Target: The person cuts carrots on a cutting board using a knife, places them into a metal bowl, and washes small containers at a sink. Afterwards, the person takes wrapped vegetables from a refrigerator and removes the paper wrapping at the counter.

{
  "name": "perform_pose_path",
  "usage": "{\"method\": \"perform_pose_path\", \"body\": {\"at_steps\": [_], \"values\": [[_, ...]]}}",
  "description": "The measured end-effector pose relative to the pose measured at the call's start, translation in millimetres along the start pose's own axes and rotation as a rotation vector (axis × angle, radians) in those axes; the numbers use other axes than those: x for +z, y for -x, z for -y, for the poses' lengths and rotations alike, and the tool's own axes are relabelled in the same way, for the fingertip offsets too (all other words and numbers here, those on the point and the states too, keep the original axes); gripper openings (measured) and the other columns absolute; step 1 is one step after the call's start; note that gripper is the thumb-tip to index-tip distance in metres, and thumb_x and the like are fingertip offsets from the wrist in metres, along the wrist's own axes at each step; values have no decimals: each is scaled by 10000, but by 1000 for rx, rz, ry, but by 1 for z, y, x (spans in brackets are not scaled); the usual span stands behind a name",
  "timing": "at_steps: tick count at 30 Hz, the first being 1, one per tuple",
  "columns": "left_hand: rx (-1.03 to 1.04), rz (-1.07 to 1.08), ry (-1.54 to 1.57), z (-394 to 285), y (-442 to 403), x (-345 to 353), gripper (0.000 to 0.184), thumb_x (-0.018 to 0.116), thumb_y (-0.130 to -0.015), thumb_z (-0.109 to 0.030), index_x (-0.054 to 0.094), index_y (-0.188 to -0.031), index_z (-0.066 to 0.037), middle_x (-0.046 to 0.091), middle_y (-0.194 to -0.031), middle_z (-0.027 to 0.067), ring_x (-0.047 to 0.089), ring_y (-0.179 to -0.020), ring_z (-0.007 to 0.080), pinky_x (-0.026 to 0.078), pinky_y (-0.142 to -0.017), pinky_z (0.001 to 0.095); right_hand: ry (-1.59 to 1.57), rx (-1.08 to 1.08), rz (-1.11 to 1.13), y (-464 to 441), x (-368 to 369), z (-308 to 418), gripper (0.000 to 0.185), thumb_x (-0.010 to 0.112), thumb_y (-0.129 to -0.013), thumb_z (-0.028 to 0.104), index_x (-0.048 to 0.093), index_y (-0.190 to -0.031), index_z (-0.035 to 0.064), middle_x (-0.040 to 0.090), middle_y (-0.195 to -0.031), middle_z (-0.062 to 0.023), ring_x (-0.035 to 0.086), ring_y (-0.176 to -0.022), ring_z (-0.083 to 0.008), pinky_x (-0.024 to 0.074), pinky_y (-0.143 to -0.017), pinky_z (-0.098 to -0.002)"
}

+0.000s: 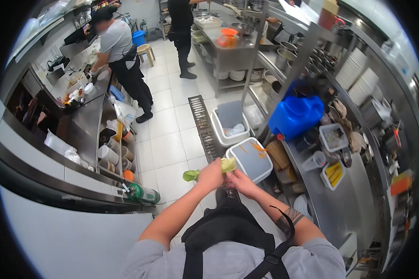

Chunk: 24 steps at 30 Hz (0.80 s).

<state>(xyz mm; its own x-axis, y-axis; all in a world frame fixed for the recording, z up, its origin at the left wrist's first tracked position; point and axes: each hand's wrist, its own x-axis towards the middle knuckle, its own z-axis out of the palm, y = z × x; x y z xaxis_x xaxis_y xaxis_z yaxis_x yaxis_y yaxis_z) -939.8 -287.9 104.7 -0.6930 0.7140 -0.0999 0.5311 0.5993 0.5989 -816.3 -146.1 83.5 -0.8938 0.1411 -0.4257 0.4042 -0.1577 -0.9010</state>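
A leafy green vegetable (228,164) is held in front of my body, its pale base to the right and a green leaf sticking out to the left. My left hand (211,174) is closed around its middle. At the pale end, my right hand (239,181) has its fingers bent against the vegetable; whether they grip it is too small to tell. Just beyond my right hand stands a white bin with a grey lid (249,160), with orange peelings on top.
Another white bin (230,125) stands behind the first, beside a floor drain (201,121). To the right, a steel shelf carries a blue jug (295,116). One person (121,51) works at the left counter; another (180,32) stands farther back. A green cylinder (143,193) is low left.
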Motion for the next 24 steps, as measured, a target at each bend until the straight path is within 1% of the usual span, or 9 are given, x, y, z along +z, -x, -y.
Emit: {"method": "perform_pose_path", "body": {"at_steps": [2, 9, 12, 14, 15, 17, 21, 23, 24], "values": [[12, 49, -90, -1, -38, -21, 508, 712, -812, -61, 489, -1256, 41, 690, -1134, 260, 702, -1041, 453, 578, -854, 532, -195, 53, 9, -52, -2, 25, 523, 488, -1127, 419, 447, -1507, 61, 625, -1367, -121, 675, -1173, -238, 565, -967, -375], [-61, 10, -7, 97, -196, -123, 498, 687, -819, -53, 522, -1288, -18, 695, -1195, 256, 685, -1073, 471, 557, -890, 530, -178, 46, 117, -233, -10, 129, 558, 510, -1119, 406, 420, -1536, 45, 627, -1402, -149, 690, -1162, -260, 582, -926, -385], [-164, -90, 168, 165, -231, -145, 537, 665, -821, -41, 524, -1339, -53, 704, -1209, 233, 698, -1090, 436, 556, -910, 501, 39, 39, 260, -307, -15, 180, 571, 525, -1113, 388, 410, -1545, 32, 630, -1408, -161, 702, -1142, -255, 589, -904, -374], [-228, -232, 461, 208, -241, -156, 605, 676, -801, -21, 511, -1381, -67, 713, -1137, 184, 720, -1041, 341, 568, -900, 441, 159, 24, 316, -357, -20, 214, 523, 558, -1097, 367, 484, -1476, 14, 653, -1352, -140, 716, -1099, -237, 591, -876, -358], [-237, -234, 471, 222, -242, -164, 605, 676, -801, -21, 511, -1381, -67, 713, -1137, 184, 720, -1041, 341, 568, -900, 441, 221, 23, 344, -380, -21, 230, 501, 575, -1089, 356, 521, -1442, 4, 665, -1324, -130, 723, -1077, -228, 592, -863, -349], [-373, -362, 734, 246, -247, -182, 593, 693, -772, 9, 519, -1335, -55, 690, -1063, 119, 703, -975, 252, 571, -876, 397, 241, 26, 326, -424, -28, 260, 464, 594, -1078, 345, 563, -1389, 1, 682, -1260, -108, 728, -1043, -215, 592, -839, -338], [-449, -394, 781, 316, -288, -205, 568, 691, -752, 34, 520, -1288, -39, 666, -1024, 95, 687, -933, 222, 576, -854, 382, 368, -52, 321, -530, -53, 308, 447, 623, -1062, 344, 599, -1355, 6, 700, -1187, -100, 729, -985, -193, 594, -807, -333], [-507, -367, 712, 349, -319, -215, 540, 679, -748, 49, 517, -1259, -21, 667, -1022, 100, 688, -928, 227, 578, -849, 386, 578, -232, 274, -588, -80, 329, 440, 634, -1054, 339, 611, -1343, 8, 708, -1159, -100, 727, -976, -189, 594, -794, -337], [-535, -340, 702, 360, -342, -224, 557, 672, -743, 60, 517, -1271, -25, 668, -1018, 102, 690, -921, 231, 577, -852, 389, 620, -266, 197, -607, -92, 347, 444, 643, -1037, 346, 638, -1300, -11, 728, -1143, -138, 733, -980, -218, 584, -848, -364]]}}
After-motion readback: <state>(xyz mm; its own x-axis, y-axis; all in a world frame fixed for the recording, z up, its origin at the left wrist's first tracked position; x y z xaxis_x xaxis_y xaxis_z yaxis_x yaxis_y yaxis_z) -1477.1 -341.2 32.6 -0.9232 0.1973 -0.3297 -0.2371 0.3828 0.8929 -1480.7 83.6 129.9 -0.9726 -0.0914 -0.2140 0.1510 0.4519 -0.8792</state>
